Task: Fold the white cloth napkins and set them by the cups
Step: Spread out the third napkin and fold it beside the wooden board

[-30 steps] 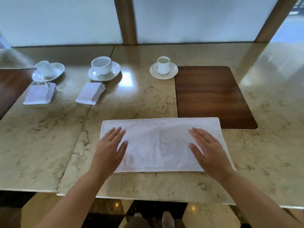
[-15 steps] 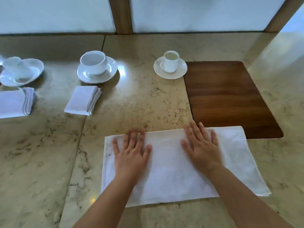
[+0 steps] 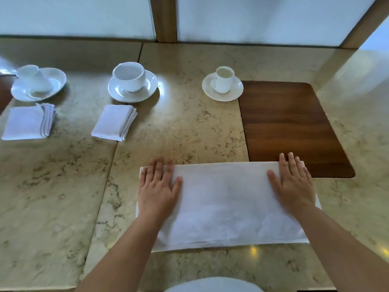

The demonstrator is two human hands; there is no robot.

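Note:
A white cloth napkin lies folded into a long rectangle on the marble table in front of me. My left hand presses flat on its left end, fingers straight. My right hand presses flat on its right end. Three white cups on saucers stand in a row farther back: left cup, middle cup, right cup. A folded napkin lies in front of the left cup, and another folded napkin in front of the middle cup.
A dark wooden inlay panel sits in the table to the right of the right cup; the napkin's far right corner overlaps it. Frosted window panes and a wooden post line the table's far edge.
Both hands slid outward from the napkin's middle to its two ends, staying flat on the cloth. The view also shifted slightly.

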